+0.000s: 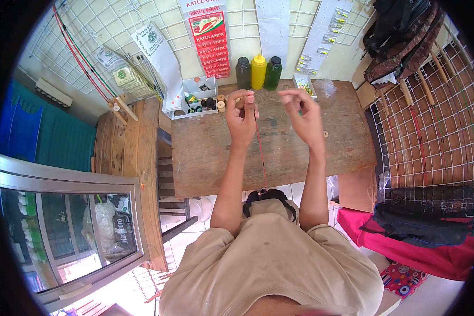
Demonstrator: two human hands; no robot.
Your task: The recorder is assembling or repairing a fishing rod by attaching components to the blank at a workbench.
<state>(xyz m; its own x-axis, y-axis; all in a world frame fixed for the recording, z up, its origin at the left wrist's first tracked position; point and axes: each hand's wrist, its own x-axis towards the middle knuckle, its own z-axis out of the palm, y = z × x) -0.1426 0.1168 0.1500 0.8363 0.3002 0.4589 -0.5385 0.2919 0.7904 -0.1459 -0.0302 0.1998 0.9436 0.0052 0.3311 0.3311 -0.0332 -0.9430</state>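
Observation:
My left hand (242, 122) is raised over the wooden table, its thumb and fingers pinched together. A thin red fishing rod (261, 150) slants from those fingers down to the dark thing at my lap, and its upper end is lost at the hand. Level with it and to the right, my right hand (306, 118) is curled, thumb and forefinger together. Something small and greenish shows inside the right hand, too blurred to name. Thin, clear loops like line (268, 96) lie on the table beyond the hands.
Along the back of the wooden table (205, 158) stand a white organizer box (195, 109), small wooden spools (221, 105), a yellow squeeze bottle (258, 72) between two dark ones, and a small white box (303, 84). Rods hang on the right-hand grid (421, 126). A window frame (73, 181) juts in at left.

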